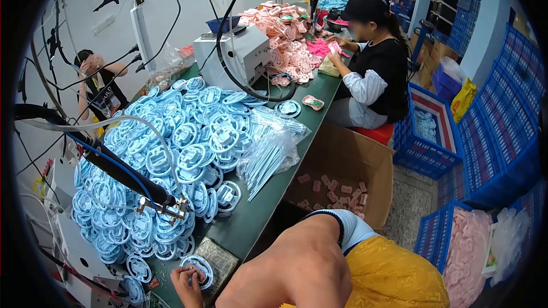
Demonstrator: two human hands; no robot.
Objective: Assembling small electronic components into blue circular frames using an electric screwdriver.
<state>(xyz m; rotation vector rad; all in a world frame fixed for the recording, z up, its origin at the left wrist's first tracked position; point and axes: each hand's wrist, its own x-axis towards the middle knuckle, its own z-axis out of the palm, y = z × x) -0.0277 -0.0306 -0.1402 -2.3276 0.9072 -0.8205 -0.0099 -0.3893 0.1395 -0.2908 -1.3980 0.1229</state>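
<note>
At the table's near edge, my left hand [187,288] has its fingers bent at the rim of a light-blue round plastic part [206,263]. Part of the hand is cut off by the lower edge. The round part rests tilted on a block wrapped in clear film or tape [220,254]; small reddish-brown bits show at its middle, too small to make out. My right arm [285,262] crosses the lower middle, its hand out of sight. Right beside my left hand begins a big heap of the same light-blue parts [171,154], with a few loose ones [132,290] near it.
A metal nozzle on a black arm [168,210] hangs over the heap. A clear bag of thin blue sticks [271,145] lies on the green table [251,217]. A cardboard box [365,159] holds pink pieces. A co-worker [374,63] sits farther along; blue crates [496,120] stand right.
</note>
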